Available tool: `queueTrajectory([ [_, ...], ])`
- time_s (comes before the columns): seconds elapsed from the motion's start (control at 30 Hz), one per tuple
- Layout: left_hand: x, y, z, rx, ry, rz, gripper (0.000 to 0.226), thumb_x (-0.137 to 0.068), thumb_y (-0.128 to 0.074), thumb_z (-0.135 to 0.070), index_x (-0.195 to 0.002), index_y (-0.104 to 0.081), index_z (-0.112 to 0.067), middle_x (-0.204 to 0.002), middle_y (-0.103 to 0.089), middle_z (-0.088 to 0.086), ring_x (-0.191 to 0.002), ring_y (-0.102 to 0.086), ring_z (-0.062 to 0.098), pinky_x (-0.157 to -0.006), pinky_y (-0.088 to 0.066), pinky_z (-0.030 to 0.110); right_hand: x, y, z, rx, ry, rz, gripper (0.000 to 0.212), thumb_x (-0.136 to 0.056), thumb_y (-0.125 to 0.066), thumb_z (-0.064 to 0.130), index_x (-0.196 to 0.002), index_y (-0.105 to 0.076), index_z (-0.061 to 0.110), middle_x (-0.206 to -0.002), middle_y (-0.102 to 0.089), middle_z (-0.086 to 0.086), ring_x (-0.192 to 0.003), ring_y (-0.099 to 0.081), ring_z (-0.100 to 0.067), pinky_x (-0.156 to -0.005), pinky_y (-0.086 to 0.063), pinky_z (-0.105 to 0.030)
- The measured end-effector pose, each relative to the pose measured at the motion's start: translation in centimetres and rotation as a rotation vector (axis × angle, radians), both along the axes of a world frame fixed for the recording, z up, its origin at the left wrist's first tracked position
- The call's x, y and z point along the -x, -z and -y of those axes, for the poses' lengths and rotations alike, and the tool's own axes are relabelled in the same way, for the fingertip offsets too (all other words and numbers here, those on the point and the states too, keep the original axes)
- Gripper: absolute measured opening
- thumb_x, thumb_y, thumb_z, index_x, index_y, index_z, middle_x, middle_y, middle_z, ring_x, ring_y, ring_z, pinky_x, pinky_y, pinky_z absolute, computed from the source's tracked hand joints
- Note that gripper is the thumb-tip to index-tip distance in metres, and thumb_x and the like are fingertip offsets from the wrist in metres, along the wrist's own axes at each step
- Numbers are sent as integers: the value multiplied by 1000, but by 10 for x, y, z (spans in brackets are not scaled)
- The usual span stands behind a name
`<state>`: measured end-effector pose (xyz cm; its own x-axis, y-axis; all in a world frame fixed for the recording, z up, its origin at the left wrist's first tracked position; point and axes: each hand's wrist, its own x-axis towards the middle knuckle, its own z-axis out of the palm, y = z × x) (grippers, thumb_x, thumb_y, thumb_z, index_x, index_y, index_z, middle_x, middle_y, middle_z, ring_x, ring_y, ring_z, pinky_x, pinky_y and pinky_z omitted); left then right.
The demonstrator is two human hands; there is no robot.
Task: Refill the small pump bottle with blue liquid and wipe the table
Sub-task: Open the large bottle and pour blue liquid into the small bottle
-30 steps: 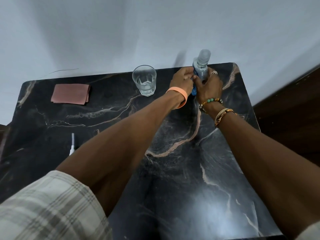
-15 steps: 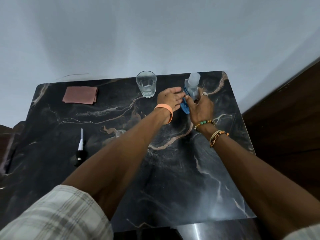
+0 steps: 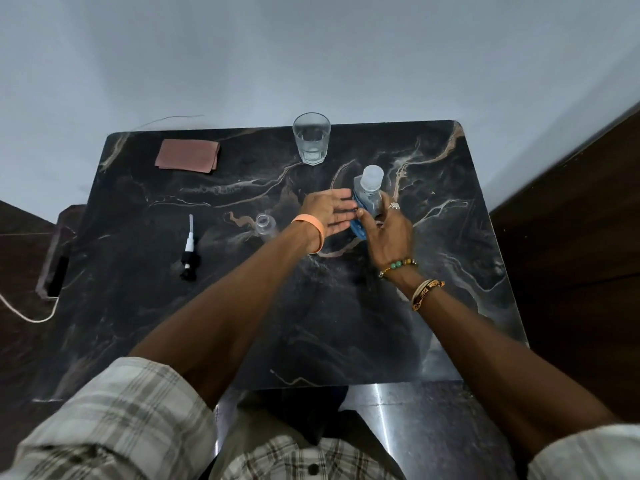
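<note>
The right hand curls round the lower body of the blue bottle, holding it tilted off upright, neck toward 12 o'clock. Its cap looks to be on. The left hand is flat at the bottle's 9 o'clock side, fingers straight and together; whether they touch it I cannot tell. At 9 o'clock of that hand the pump bottle stands open on the table, partly behind the forearm, with no blue visible in it. Further out at 9 o'clock lies its pump. A glass stands at 12 o'clock and a folded cloth lies at 10 o'clock. By my judgement only the unscrewing is done; pouring, recapping and wiping remain.
</note>
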<state>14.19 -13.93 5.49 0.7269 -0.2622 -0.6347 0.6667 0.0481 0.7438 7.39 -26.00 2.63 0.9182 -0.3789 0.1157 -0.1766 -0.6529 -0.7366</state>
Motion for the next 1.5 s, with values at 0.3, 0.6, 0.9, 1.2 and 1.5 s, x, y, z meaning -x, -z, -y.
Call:
queueTrajectory([
  [0.3, 29, 15, -16, -34, -10, 2, 28, -93, -46, -2, -114, -63, -10, -89, -70, 3, -78, -67, 17, -82, -51, 31, 27, 16, -14, -17, -54, -18, 46, -90, -64, 26, -133, -50, 16, -120, -66, -6, -103, -64, -24, -83, -52, -32],
  [0.6, 49, 16, -17, -50, -56, 102, 29, -88, -54, 6, -117, -59, 0, -87, -68, 8, -64, -68, 11, -51, -51, 18, 29, 14, -10, -61, -67, -91, 74, -79, -76, 30, -141, -40, 13, -131, -59, -7, -116, -58, -23, -93, -50, -32],
  [0.9, 50, 4, -8, -470, 82, 878, 61, -75, -73, -10, -132, -52, -17, -132, -55, 2, -119, -52, 11, -94, -48, 26, 17, 8, -5, 8, -131, -72, 46, -87, -66, 30, -129, -54, 16, -108, -69, -6, -95, -66, -24, -76, -52, -30],
  [1.2, 41, -12, -1, -588, 209, 993, 44, -78, -73, -11, -120, -64, -12, -121, -66, 6, -112, -61, 20, -98, -47, 36, 18, 13, -4, 87, -121, -108, 45, -90, -61, 36, -130, -54, 17, -99, -70, -7, -86, -65, -24, -73, -49, -28],
  [1.5, 38, -9, -2, -573, 262, 1023, 67, -71, -80, -15, -132, -54, -18, -130, -60, 2, -118, -55, 16, -102, -44, 33, 22, 9, -6, 48, -126, -86, 38, -92, -60, 31, -126, -55, 13, -102, -69, -9, -91, -66, -26, -80, -54, -38],
])
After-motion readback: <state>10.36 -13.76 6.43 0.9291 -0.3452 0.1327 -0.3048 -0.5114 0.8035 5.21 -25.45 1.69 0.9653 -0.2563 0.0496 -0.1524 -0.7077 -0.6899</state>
